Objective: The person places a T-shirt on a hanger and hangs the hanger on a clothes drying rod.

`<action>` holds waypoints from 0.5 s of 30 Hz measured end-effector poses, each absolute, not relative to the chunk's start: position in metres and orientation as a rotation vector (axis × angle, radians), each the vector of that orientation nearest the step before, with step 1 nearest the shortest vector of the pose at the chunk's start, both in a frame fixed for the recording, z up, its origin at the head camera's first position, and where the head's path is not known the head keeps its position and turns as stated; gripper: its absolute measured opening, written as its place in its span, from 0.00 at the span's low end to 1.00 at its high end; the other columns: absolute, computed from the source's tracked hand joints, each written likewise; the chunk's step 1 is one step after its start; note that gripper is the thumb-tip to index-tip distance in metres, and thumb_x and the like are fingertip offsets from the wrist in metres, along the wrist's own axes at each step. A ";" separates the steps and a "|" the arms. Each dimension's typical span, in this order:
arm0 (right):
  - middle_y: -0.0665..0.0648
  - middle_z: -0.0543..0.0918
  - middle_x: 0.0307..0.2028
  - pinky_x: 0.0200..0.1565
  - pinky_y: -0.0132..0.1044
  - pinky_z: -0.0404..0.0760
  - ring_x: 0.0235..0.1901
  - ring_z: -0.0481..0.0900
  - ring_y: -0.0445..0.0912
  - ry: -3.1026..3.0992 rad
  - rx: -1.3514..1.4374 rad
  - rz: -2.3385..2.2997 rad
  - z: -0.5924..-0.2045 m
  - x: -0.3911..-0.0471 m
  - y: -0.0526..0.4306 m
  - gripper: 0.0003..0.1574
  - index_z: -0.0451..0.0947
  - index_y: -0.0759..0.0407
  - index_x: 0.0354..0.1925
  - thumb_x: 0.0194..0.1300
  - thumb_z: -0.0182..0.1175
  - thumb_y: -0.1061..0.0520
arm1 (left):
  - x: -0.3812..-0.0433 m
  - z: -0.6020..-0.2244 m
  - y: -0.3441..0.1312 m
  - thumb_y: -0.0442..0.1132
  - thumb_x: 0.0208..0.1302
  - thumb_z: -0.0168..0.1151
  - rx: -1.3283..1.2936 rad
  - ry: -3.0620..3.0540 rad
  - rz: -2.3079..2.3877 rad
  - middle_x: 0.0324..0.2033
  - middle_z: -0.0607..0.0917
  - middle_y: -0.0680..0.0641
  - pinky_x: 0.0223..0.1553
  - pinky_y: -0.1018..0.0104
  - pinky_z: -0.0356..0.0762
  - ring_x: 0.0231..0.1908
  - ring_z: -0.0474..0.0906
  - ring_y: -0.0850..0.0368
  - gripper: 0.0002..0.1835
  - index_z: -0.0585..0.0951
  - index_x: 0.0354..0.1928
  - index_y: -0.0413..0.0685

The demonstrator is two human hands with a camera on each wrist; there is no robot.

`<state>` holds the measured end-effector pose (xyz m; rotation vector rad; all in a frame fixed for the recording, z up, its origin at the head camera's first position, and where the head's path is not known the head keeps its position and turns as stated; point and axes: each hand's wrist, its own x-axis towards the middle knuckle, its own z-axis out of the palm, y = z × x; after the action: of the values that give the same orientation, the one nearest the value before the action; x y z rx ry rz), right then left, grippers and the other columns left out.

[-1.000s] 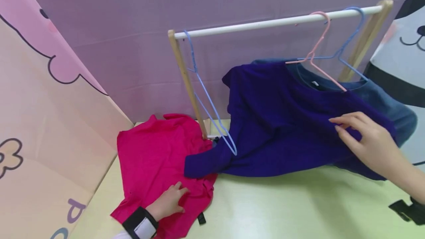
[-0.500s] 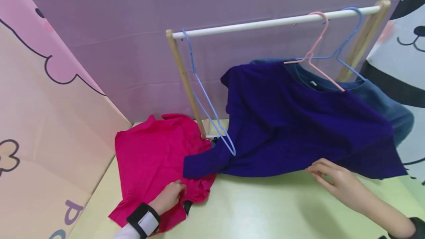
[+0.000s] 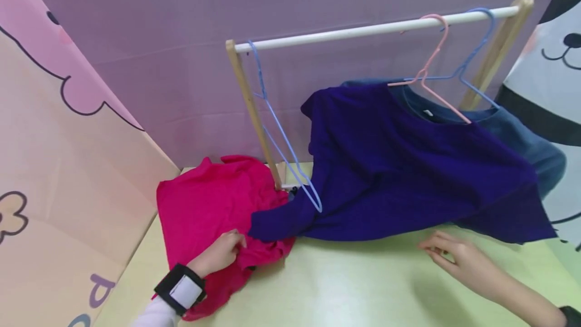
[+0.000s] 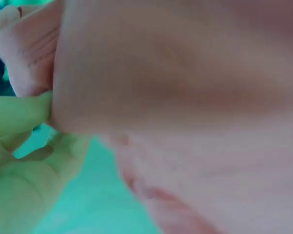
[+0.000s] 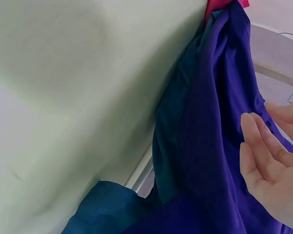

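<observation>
My left hand (image 3: 221, 255) pinches a fold of a red garment (image 3: 195, 211) spread over the left of the table. In the left wrist view, the thumb and fingers (image 4: 19, 114) close on its cloth, which covers most of that view. Just below the hem of a hanging dark purple T-shirt (image 3: 386, 175) is my right hand (image 3: 463, 264), fingers loosely bent and holding nothing. The right wrist view has this hand (image 5: 273, 165) beside the purple cloth. The purple shirt's left sleeve end lies over the red garment's edge.
A clothes rack with a white rod (image 3: 336, 37) and wooden posts stands behind. A bare blue hanger (image 3: 286, 138) hangs at its left end. Toward the right, a pink hanger (image 3: 424, 72) carries the purple shirt, and another blue hanger (image 3: 463, 69) carries a blue-grey shirt (image 3: 540, 140).
My left hand has taken hold of the red garment and lifted its near edge up and back. The right hand has moved down and left, off the purple shirt to below its hem.
</observation>
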<state>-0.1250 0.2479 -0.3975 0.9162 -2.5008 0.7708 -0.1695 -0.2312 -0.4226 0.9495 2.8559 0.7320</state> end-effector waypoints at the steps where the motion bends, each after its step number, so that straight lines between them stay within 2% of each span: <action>1: 0.39 0.75 0.31 0.27 0.17 0.67 0.28 0.72 0.30 -2.509 0.909 0.773 -0.398 -0.125 0.248 0.23 0.78 0.53 0.33 0.38 0.63 0.75 | -0.172 -0.415 -0.232 0.16 0.38 0.46 0.955 2.848 0.753 0.23 0.74 0.49 0.30 0.67 0.70 0.27 0.71 0.54 0.14 0.76 0.24 0.38; 6: 0.39 0.75 0.31 0.29 0.17 0.68 0.29 0.73 0.30 -2.534 0.892 0.766 -0.399 -0.123 0.250 0.23 0.78 0.52 0.32 0.39 0.63 0.75 | -0.187 -0.377 -0.233 0.17 0.45 0.51 0.950 2.800 0.839 0.26 0.75 0.51 0.33 0.67 0.71 0.29 0.70 0.59 0.12 0.77 0.26 0.39; 15: 0.38 0.75 0.30 0.28 0.17 0.67 0.27 0.73 0.31 -2.517 0.920 0.794 -0.398 -0.123 0.250 0.22 0.77 0.52 0.33 0.41 0.62 0.75 | -0.206 -0.314 -0.227 0.19 0.50 0.54 0.974 2.781 1.022 0.29 0.76 0.49 0.36 0.68 0.72 0.31 0.72 0.57 0.10 0.76 0.30 0.40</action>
<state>-0.1229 0.2500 -0.3982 0.9198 -2.5172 0.7940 -0.2057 -0.2272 -0.3144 0.9741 2.7808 1.0219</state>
